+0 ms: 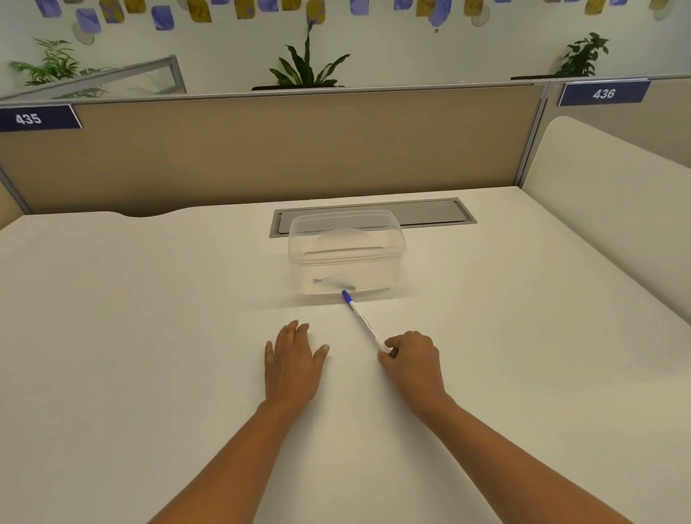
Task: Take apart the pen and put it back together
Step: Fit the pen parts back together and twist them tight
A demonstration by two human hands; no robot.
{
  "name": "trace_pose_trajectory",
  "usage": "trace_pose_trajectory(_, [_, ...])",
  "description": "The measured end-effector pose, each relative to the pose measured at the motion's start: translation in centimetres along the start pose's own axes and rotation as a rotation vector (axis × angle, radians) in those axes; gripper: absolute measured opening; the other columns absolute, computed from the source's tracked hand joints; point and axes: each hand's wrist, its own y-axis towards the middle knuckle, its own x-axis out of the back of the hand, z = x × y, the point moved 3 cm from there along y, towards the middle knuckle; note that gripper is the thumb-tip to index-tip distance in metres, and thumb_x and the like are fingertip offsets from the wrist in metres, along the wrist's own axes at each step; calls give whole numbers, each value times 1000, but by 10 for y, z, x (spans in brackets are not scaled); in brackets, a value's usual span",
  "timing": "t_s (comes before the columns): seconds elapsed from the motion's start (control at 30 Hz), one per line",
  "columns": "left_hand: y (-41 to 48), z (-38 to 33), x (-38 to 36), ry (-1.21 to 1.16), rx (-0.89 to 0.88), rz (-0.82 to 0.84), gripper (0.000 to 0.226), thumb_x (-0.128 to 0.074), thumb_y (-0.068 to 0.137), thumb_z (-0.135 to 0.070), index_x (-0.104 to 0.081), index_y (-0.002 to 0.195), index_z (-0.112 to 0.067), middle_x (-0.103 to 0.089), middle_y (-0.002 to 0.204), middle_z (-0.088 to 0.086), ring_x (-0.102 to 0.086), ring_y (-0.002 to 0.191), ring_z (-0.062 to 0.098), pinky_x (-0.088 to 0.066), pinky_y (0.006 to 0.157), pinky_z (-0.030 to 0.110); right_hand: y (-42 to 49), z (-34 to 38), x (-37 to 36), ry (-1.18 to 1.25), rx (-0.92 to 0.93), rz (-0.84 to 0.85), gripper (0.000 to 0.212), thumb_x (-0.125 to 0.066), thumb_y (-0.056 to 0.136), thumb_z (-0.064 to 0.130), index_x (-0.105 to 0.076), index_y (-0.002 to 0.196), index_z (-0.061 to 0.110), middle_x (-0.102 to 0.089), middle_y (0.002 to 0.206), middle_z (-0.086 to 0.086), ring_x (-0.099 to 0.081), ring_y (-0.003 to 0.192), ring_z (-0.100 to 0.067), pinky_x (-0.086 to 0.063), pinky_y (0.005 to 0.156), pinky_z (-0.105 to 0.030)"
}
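A slim white pen (363, 322) with a blue cap lies at a slant on the white desk (136, 337), its blue end pointing away towards a clear plastic box (347, 257). My right hand (414, 359) is curled around the pen's near end, fingers pinching it. My left hand (291, 361) rests flat on the desk to the left of the pen, palm down, fingers apart, holding nothing. The pen looks whole, in one piece.
The clear lidded box stands just beyond the pen's tip, with a faint bluish shape inside. Behind it a grey cable hatch (373, 215) is set into the desk. A beige partition (246, 154) closes the back; a white divider (618, 210) rises at the right.
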Motion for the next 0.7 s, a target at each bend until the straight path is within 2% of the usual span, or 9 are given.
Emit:
trace_pose_trajectory(0.03, [-2, 2, -4, 13, 13, 17, 48, -40, 93, -33, -27, 134, -11, -22, 149, 7, -13, 138, 18, -5, 113, 42, 0, 0, -2, -9, 6, 15, 18, -52, 83, 11, -68, 93, 10, -64, 93, -9, -55, 93, -29, -39, 74, -25])
trace_pose_trajectory(0.07, [-4, 3, -6, 27, 19, 27, 48, -39, 94, -34, -27, 134, -11, -21, 150, 7, -11, 138, 18, -5, 113, 42, -1, 1, -2, -28, 17, 30, 19, -51, 83, 11, -64, 73, 19, -58, 75, -3, -49, 83, -31, -34, 63, -20])
trace_pose_trajectory(0.1, [-5, 4, -8, 42, 20, 30, 48, -38, 94, -35, -27, 134, -11, -21, 150, 7, -11, 138, 18, -4, 114, 42, -1, 4, -3, -44, 33, 33, 33, -51, 82, 10, -46, 54, 27, -42, 60, 3, -38, 75, -30, -24, 53, -16])
trace_pose_trajectory(0.13, [-6, 4, -9, 53, 18, 27, 48, -37, 94, -35, -27, 134, -11, -20, 150, 7, -10, 138, 18, -4, 114, 42, -1, 6, -4, -59, 55, 31, 45, -51, 81, 9, -26, 49, 30, -25, 55, 6, -28, 73, -25, -17, 48, -18])
trace_pose_trajectory(0.17, [-6, 4, -10, 62, 16, 24, 48, -37, 94, -36, -28, 134, -12, -21, 150, 7, -10, 138, 18, -4, 114, 42, -1, 7, -3, -65, 71, 25, 50, -51, 80, 9, -16, 50, 28, -16, 55, 7, -24, 74, -22, -14, 47, -19])
trace_pose_trajectory(0.2, [-6, 4, -10, 67, 15, 22, 48, -37, 94, -36, -28, 134, -12, -21, 150, 7, -11, 138, 18, -4, 114, 42, -1, 9, -4, -80, 86, 20, 51, -51, 80, 9, -14, 50, 26, -13, 55, 6, -22, 74, -21, -13, 46, -19])
trace_pose_trajectory(0.7, [-6, 3, -8, 96, -8, -4, 47, -38, 93, -36, -30, 133, -11, -23, 149, 8, -13, 138, 20, -6, 113, 44, -1, 12, -15, -63, 78, 42, 43, -53, 77, 12, -21, 49, 14, -20, 49, -1, -25, 64, -24, -18, 46, -24])
